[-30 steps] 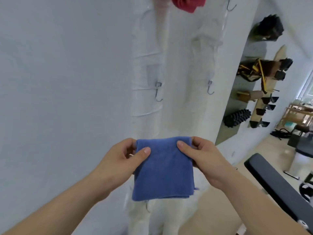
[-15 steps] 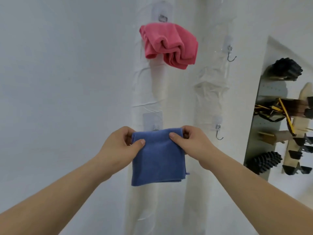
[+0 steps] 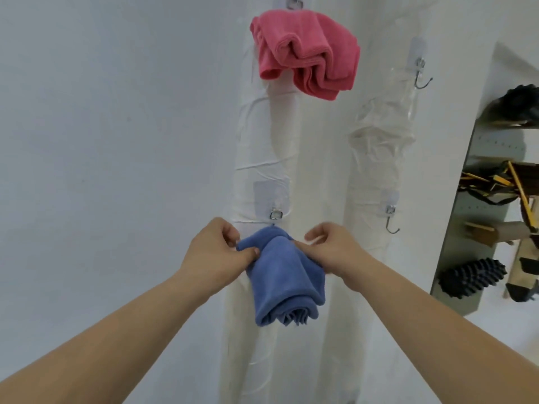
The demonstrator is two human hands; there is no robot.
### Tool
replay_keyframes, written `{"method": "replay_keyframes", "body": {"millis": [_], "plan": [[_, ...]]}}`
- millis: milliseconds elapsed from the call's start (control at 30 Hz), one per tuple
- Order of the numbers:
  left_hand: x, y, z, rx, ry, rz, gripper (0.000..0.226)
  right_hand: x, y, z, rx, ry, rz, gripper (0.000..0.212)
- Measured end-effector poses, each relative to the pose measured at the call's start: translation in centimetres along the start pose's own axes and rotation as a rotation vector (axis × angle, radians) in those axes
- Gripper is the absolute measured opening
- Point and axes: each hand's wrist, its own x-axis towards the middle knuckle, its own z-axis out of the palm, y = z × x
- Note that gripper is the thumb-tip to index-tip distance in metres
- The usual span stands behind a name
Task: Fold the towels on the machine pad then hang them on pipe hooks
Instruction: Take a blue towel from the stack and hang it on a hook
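A folded blue towel (image 3: 284,275) hangs in a drooping bundle just below the lower hook (image 3: 275,214) on the left wrapped pipe (image 3: 262,147). My left hand (image 3: 217,252) pinches the towel's upper left corner. My right hand (image 3: 332,250) grips its upper right edge. The towel's top reaches the hook; whether it is caught on it I cannot tell. A pink towel (image 3: 306,53) hangs bunched from the upper hook on the same pipe.
The right wrapped pipe (image 3: 379,147) carries two bare hooks, one high (image 3: 421,77) and one low (image 3: 390,221). A white wall fills the left. At the right edge a rack (image 3: 495,214) holds dark rollers and yellow-black straps.
The towel was held flat and spread between both hands; it has risen to the lower left hook and now droops bunched. Both hands have moved closer to the pipe.
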Motion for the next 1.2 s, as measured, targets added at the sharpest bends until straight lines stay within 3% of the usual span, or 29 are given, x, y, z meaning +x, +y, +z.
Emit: {"method": "replay_keyframes", "body": {"millis": [67, 100, 167, 233, 333, 400, 500, 733, 867, 1000, 1200], "plan": [[0.2, 0.4, -0.4, 0.187, 0.074, 0.291, 0.031, 0.2, -0.8, -0.6, -0.132, 0.152, -0.287, 0.032], [0.2, 0.7, -0.7, 0.273, 0.066, 0.473, 0.027, 0.2, -1.2, -0.9, -0.197, 0.132, -0.414, 0.026], [0.0, 0.8, -0.8, 0.45, -0.007, 0.744, 0.02, -0.3, -2.0, -1.4, -0.284, -0.023, -0.53, 0.025], [-0.3, 0.6, -0.6, 0.545, -0.047, 0.853, 0.03, -0.8, -2.7, -2.1, -0.32, -0.195, -0.476, 0.031], [-1.1, 1.1, -0.7, 0.412, -0.069, 0.728, 0.031, -1.5, -3.4, -3.6, -0.232, -0.426, -0.304, 0.03], [-1.5, 1.4, -0.8, 0.341, -0.112, 0.679, 0.033, -1.7, -3.4, -3.9, -0.227, -0.482, -0.301, 0.037], [-2.0, 1.2, -0.4, 0.411, -0.125, 0.682, 0.041, -1.7, -2.9, -2.6, -0.301, -0.383, -0.398, 0.048], [-2.3, -0.8, 1.0, 0.361, -0.014, 0.629, 0.034, -2.2, -1.1, -0.2, -0.205, -0.224, -0.473, 0.04], [-2.5, -0.9, 0.8, 0.387, -0.03, 0.617, 0.04, -2.6, -0.7, -0.4, -0.189, -0.24, -0.458, 0.042], [-2.6, -0.9, 0.8, 0.387, -0.028, 0.629, 0.039, -2.5, -0.8, -1.6, -0.032, -0.348, -0.34, 0.031], [-2.9, -1.2, 1.5, 0.39, 0.033, 0.672, 0.026, -2.1, 0.1, -0.5, -0.1, -0.252, -0.446, 0.033]]}}
